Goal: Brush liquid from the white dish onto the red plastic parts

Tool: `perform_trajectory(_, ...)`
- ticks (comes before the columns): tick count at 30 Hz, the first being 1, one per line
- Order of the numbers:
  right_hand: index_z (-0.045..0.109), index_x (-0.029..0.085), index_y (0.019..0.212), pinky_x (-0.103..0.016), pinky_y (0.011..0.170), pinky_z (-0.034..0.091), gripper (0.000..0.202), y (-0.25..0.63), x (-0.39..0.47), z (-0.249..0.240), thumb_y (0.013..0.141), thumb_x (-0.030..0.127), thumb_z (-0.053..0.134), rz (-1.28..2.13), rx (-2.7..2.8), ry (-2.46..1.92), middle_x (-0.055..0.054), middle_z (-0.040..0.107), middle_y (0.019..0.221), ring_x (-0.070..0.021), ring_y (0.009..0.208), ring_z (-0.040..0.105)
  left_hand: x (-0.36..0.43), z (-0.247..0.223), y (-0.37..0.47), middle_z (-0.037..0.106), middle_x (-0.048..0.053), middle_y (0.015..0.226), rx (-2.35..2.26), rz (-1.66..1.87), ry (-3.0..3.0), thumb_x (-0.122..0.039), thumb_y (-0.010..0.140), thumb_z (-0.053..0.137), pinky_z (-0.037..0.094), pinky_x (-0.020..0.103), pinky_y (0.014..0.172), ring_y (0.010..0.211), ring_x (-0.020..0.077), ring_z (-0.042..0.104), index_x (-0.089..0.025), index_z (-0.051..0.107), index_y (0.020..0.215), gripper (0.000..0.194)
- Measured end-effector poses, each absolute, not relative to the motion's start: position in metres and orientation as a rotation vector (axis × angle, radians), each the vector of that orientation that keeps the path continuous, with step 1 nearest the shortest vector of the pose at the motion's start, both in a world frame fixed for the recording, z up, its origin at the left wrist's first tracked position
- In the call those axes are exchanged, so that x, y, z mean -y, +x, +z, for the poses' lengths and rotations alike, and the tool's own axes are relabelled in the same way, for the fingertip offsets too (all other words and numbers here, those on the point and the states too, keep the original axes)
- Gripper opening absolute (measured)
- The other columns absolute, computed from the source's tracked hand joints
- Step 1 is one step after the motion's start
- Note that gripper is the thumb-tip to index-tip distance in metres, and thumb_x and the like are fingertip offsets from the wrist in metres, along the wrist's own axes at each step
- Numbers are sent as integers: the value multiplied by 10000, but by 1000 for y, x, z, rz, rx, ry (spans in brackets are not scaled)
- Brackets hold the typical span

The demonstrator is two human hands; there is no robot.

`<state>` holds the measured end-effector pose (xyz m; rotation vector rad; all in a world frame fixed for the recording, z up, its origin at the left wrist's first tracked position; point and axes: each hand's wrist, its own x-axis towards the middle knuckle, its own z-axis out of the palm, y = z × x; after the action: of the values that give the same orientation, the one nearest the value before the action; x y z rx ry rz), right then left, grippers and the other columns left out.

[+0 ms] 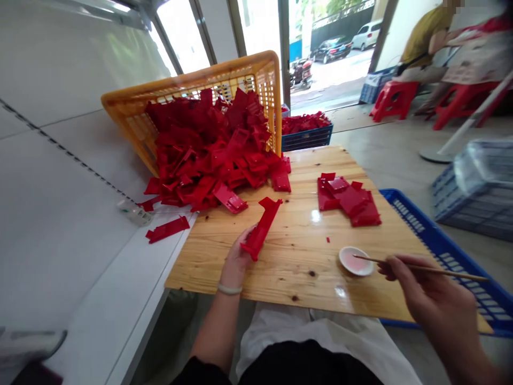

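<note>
My left hand (238, 251) is closed around the lower end of a long red plastic part (262, 230), which tilts up above the wooden board (296, 262). Between the thumb and fingers of my right hand (428, 289) is a thin wooden brush (441, 271), its tip over a small white dish (356, 261). Pale pink liquid lies in that dish. Beyond it, several red parts (352, 200) are stacked loosely on the board. A tiny red scrap (328, 240) lies between the stack and the dish.
A tipped yellow crate (192, 80) spills a heap of red parts (216, 155) at the back left. One red part (167, 230) lies on the white ledge. A blue crate (417, 219) stands below the board's right edge. Two people (428, 40) sit on red stools (395, 100) beyond.
</note>
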<state>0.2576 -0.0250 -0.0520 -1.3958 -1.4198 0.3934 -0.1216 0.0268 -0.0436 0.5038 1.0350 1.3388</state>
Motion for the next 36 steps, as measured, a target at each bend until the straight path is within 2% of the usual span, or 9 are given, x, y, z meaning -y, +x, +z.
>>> perform_trajectory(4,737,227,999,-354,637,654,405,259,23,-50,999,629,686,351,1448,-1377,-36,786,751,-260,656,790,-28,-48,-83,797,170,1050,-840,1191,421,-394,991,674,604,393,935,975,260,774,-110,730,1171,341)
perform_trajectory(8,718,213,937,-333,605,638,431,261,16,-49,1022,630,646,354,1523,-1378,-58,787,749,-252,635,786,-26,-36,-58,746,237,1342,-672,1015,349,-414,1108,420,593,495,1011,1131,330,776,-67,603,1475,537)
perform_trajectory(11,723,206,952,-343,624,633,457,260,11,-54,1044,633,592,371,1567,-1434,-76,795,780,-255,656,788,-23,-23,-47,729,270,1370,-607,958,279,-485,1129,319,563,541,1082,1191,359,763,-31,479,1594,668)
perform_trajectory(13,732,206,964,-345,631,618,461,258,8,-59,1049,629,570,377,1598,-1467,-86,795,792,-259,678,785,-20,-16,-43,735,289,1344,-608,946,257,-475,1132,308,539,557,1124,1230,371,749,-1,420,1628,695)
perform_trajectory(17,734,206,940,-343,604,563,468,255,6,-64,1035,630,561,376,1640,-1500,-102,783,783,-269,673,764,-12,-2,-41,755,281,1303,-647,980,223,-424,1137,311,559,541,1113,1209,355,763,8,386,1644,671)
perform_trajectory(20,724,201,960,-336,614,554,392,259,6,-60,1046,549,565,408,1665,-1485,-91,779,795,-249,659,749,-7,6,-42,770,284,1255,-675,1041,232,-431,1140,337,603,494,1045,1119,334,792,35,379,1639,684)
perform_trajectory(25,737,213,950,-325,681,574,293,271,3,-42,1042,440,576,522,1804,-1401,-77,800,896,-238,783,769,-4,14,-39,783,264,1234,-680,1098,288,-479,1133,376,621,442,1008,1068,310,799,16,395,1644,711)
perform_trajectory(30,761,219,923,-326,671,577,321,278,-1,-31,1019,487,612,591,1861,-1378,-76,807,886,-237,754,763,-4,15,-32,795,251,1214,-712,1081,322,-481,1132,372,644,423,966,1046,301,807,9,495,1578,674)
perform_trajectory(36,759,202,871,-298,534,550,504,281,-1,-40,1010,666,622,571,1692,-1461,-51,744,674,-211,570,717,-4,15,-26,804,222,1216,-727,1121,387,-492,1132,350,635,419,988,1059,288,801,-36,606,1493,636)
